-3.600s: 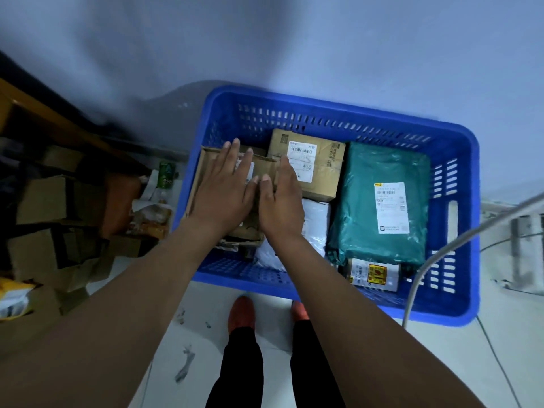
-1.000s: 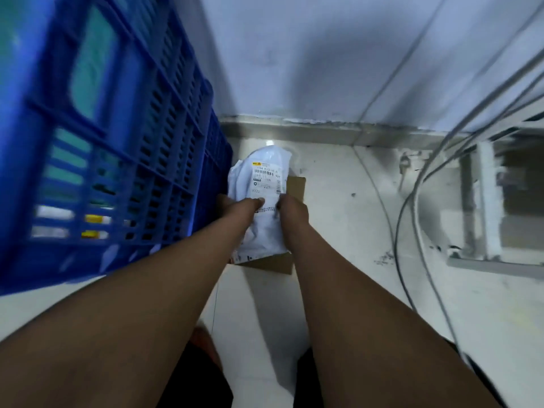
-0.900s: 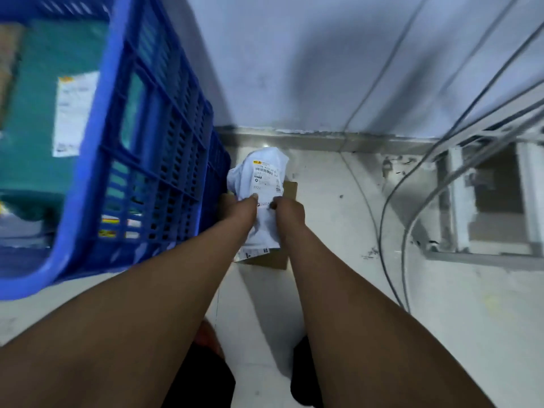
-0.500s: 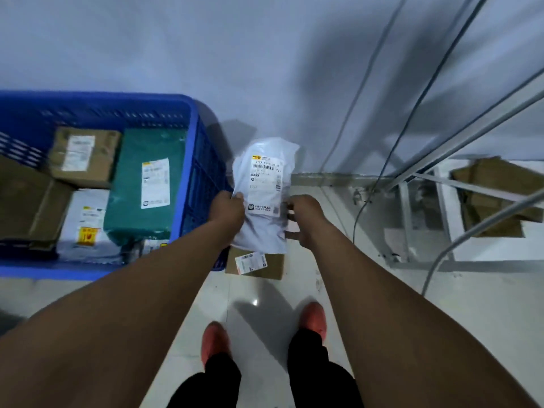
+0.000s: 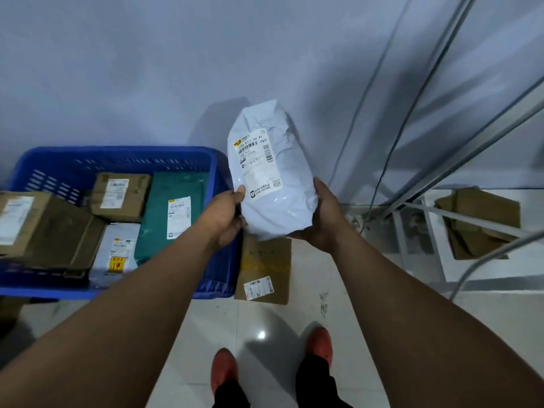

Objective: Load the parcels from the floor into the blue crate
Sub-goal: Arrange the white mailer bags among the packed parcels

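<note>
Raised since 0.5 s ago: white bag [image 5: 270, 178], now higher and well clear of flat box [image 5: 266, 269] on floor below it. Held in air between both hands, label up, wrinkled near top, just right of crate [image 5: 117, 156], not over it. Left hand [image 5: 225, 216] gripping bag's lower left edge, thumb on label corner, other fingers curled underneath, mostly hidden. Right hand [image 5: 322, 219] cupping lower right edge, thumb along side, fingers under bag, spread impossible to tell. Crate on floor against wall, holding green bag [image 5: 173, 210], small box [image 5: 120, 195], big box [image 5: 44, 228] at left, white parcel [image 5: 116, 254] at front. Flat box just beside crate's right wall, own label near front edge. Red shoes [image 5: 225, 369] at bottom of view, apart. Loose cardboard [image 5: 482, 207] on floor at far right.
</note>
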The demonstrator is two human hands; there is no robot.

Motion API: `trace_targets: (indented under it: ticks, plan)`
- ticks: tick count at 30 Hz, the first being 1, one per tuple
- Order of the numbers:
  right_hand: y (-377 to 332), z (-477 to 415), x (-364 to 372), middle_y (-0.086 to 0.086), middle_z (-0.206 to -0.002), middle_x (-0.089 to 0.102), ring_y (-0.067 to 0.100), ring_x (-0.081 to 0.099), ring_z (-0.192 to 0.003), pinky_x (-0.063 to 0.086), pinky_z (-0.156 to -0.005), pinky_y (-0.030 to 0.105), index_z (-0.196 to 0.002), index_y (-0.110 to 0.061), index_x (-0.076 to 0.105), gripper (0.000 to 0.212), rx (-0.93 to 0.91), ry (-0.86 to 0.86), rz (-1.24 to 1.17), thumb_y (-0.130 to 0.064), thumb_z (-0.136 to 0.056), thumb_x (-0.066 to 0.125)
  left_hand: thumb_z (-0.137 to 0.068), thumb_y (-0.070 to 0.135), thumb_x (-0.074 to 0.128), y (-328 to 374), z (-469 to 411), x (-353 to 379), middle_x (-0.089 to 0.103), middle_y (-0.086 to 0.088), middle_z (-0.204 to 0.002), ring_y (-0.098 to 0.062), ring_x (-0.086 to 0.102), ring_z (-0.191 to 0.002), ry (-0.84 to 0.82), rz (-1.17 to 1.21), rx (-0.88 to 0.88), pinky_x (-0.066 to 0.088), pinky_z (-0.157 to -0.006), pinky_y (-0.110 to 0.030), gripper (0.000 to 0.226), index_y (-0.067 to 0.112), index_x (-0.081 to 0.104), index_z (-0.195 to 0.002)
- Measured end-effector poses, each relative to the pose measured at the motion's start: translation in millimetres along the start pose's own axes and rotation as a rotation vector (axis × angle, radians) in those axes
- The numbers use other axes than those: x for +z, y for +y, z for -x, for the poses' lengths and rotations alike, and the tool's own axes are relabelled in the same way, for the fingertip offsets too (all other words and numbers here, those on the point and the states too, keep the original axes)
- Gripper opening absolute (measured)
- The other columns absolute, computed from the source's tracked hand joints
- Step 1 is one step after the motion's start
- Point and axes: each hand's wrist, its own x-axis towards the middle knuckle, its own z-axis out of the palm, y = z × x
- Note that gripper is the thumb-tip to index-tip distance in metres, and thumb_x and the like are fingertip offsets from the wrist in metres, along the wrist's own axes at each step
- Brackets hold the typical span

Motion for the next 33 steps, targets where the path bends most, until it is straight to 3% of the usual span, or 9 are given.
trace_targets:
  ticks: [5,16,20,23,25,27,29,31,33]
  plan:
    - [-9,14,9,0.016,-0.138,0.062,0.039,0.059,-0.126,0.047,-0.104,0.052,-0.141,-0.016,0.058,0.066,-0.013,-0.194,-0.144,-0.062,-0.093,0.05,-0.106,0.02,0.048,1,11,2,0.073,-0.01,-0.12,-0.022,0.069,-0.109,-0.075,0.103,0.008,0.061,-0.086,-0.035,0.028,0.006,0.062,-0.126]
    - [-3,13,4,0.013,-0.138,0.063,0.037,0.057,-0.129,0.049,-0.1,0.046,-0.139,-0.017,0.06,0.06,0.031,-0.206,-0.083,-0.053,-0.091,0.057,-0.107,0.015,0.045,-8,22,-13,0.072,-0.012,-0.119,-0.021,0.068,-0.104,-0.161,0.191,-0.038,0.059,-0.091,-0.033,0.027,0.002,0.061,-0.124]
    - [4,0,18,0.015,-0.137,0.062,0.039,0.057,-0.128,0.046,-0.104,0.055,-0.139,-0.013,0.059,0.059,0.029,-0.217,0.042,-0.045,-0.09,0.062,-0.106,0.013,0.049,-5,18,-38,0.072,-0.012,-0.111,-0.019,0.069,-0.092,-0.034,0.009,-0.017,0.064,-0.068,-0.03,0.016,0.006,0.063,-0.112]
    - [25,-11,59,0.012,-0.14,0.059,0.04,0.055,-0.128,0.05,-0.1,0.058,-0.142,-0.027,0.055,0.067,-0.015,-0.21,0.215,-0.037,-0.079,0.074,-0.106,0.019,0.046,8,22,-69,0.07,-0.005,-0.098,-0.015,0.064,-0.079,0.177,-0.212,0.066,0.054,-0.051,-0.026,0.016,0.018,0.06,-0.099]
    - [40,-13,98,0.01,-0.139,0.056,0.037,0.056,-0.122,0.058,-0.088,0.05,-0.141,-0.036,0.051,0.073,-0.056,-0.171,0.378,-0.031,-0.074,0.077,-0.105,0.047,0.045,22,28,-94,0.073,-0.003,-0.105,-0.019,0.067,-0.091,0.157,-0.067,0.062,0.059,-0.068,-0.034,0.031,0.024,0.065,-0.109]
    - [54,-16,138,0.007,-0.132,0.057,0.027,0.06,-0.109,0.059,-0.073,0.035,-0.144,-0.033,0.045,0.076,-0.108,-0.151,0.464,-0.017,-0.077,0.077,-0.09,0.073,0.052,31,30,-124,0.072,-0.008,-0.124,-0.029,0.068,-0.113,-0.015,0.114,0.033,0.054,-0.098,-0.051,0.065,0.025,0.063,-0.132]
    - [69,-23,179,0.002,-0.12,0.059,0.016,0.061,-0.096,0.056,-0.063,0.022,-0.144,-0.026,0.044,0.076,-0.205,-0.135,0.478,0.0,-0.08,0.076,-0.082,0.071,0.065,45,35,-155,0.066,-0.014,-0.134,-0.037,0.064,-0.122,-0.142,0.134,0.035,0.046,-0.107,-0.059,0.078,0.023,0.055,-0.143]
    - [91,-31,217,0.001,-0.123,0.056,0.016,0.06,-0.102,0.059,-0.077,0.027,-0.14,-0.032,0.048,0.081,-0.306,-0.097,0.624,-0.01,-0.072,0.086,-0.083,0.057,0.073,55,39,-188,0.067,-0.016,-0.133,-0.037,0.066,-0.119,-0.127,0.158,0.116,0.052,-0.101,-0.056,0.074,0.019,0.053,-0.144]
    - [119,-39,252,0.001,-0.132,0.047,0.02,0.05,-0.117,0.051,-0.098,0.036,-0.137,-0.044,0.047,0.091,-0.458,0.018,0.987,-0.035,-0.058,0.091,-0.078,0.047,0.083,58,43,-227,0.068,-0.011,-0.133,-0.034,0.067,-0.118,-0.067,0.185,0.215,0.056,-0.096,-0.053,0.079,0.021,0.051,-0.145]
